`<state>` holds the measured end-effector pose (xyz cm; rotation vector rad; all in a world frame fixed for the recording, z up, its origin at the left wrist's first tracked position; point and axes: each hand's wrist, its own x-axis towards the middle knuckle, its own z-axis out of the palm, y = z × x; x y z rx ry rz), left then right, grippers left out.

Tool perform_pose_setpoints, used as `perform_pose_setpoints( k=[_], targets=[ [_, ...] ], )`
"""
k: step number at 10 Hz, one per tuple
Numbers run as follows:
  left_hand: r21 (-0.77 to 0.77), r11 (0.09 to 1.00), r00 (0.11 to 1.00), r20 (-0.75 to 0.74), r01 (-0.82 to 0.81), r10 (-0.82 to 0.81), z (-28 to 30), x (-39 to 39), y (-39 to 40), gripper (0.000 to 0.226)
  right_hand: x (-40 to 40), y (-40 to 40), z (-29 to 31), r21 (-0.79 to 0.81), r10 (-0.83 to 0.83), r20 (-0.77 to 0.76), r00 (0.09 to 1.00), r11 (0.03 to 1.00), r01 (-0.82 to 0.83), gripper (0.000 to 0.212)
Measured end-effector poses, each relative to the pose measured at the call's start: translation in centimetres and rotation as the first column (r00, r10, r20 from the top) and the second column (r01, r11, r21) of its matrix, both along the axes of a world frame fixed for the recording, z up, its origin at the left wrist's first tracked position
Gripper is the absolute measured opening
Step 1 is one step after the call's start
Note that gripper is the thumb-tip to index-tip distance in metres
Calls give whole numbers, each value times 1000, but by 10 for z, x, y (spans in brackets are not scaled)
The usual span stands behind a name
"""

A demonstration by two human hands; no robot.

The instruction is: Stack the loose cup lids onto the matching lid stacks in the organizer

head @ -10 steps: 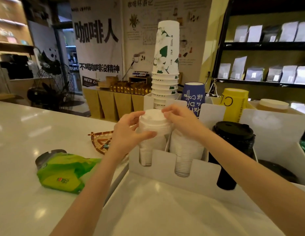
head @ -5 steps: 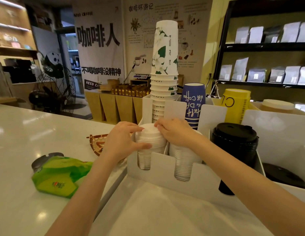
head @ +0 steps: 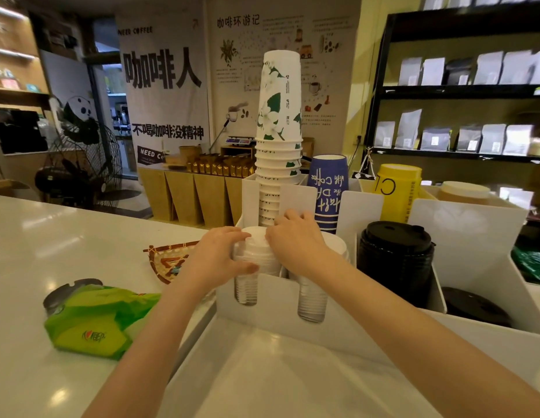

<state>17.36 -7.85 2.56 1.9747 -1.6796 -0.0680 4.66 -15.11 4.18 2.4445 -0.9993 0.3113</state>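
Observation:
A white organizer stands on the counter with lid stacks in its front slots. Both hands grip a batch of white lids sitting on the leftmost white stack. My left hand wraps the batch's left side, thumb across the front. My right hand presses on its top and right side. A second white lid stack fills the neighbouring slot, partly hidden by my right wrist. A black lid stack stands further right.
Behind the lids stand tall stacks of white-green cups, blue cups and yellow cups. A green packet and a small woven tray lie on the counter to the left. More black lids lie low at right.
Both hands have lowered the batch of white lids down onto the leftmost stack, deeper into the slot. The view has shifted slightly downward.

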Motion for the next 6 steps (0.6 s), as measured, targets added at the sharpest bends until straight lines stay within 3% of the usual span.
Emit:
perform_pose_setpoints(
  k=[3, 4, 5, 6],
  targets=[
    [-29, 999, 996, 89, 20, -18, -8, -10, -1, 65, -9, 18, 3, 60, -52, -23, 998, 997, 53, 25],
    [-34, 999, 993, 115, -10, 14, -9, -12, 1, 59, -36, 30, 11, 222, -36, 203, 979, 975, -10, 30],
    [73, 996, 978, 208, -45, 29, 3, -14, -2, 52, -74, 65, 41, 352, -6, 619, 785, 896, -271, 39],
    [256, 965, 976, 219, -56, -1, 34, -14, -9, 42, -132, 126, 81, 125, 165, 858, 486, 851, -509, 35]
  ],
)
